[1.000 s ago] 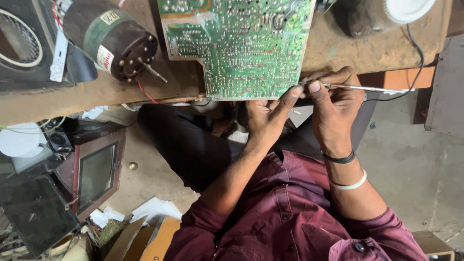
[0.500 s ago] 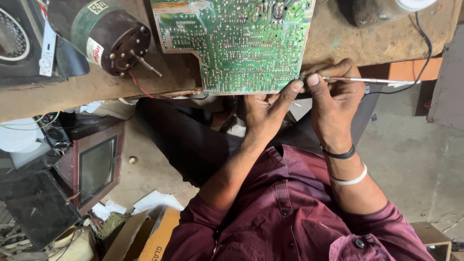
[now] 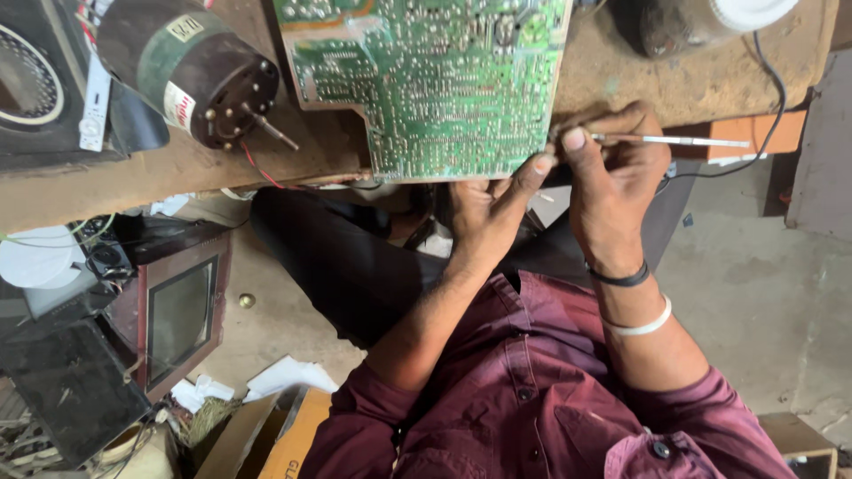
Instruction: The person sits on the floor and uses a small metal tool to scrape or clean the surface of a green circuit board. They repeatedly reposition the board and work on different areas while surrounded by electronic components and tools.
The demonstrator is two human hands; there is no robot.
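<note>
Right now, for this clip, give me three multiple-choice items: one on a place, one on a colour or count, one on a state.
1. Where is the motor relative to the circuit board?
A. left of it in the picture
B. on top of it
C. under the bench

2. What colour is the board?
A. blue
B. green
C. red

3. What is the right hand doing?
A. lying open and flat
B. gripping the motor
C. holding a thin tool

Answers:
1 A: the motor lies on the bench left of the board.
2 B: the board's face is green with silver solder points.
3 C: the fingers pinch the thin tool at the board's edge, while the left hand touches the board's lower edge.
</note>
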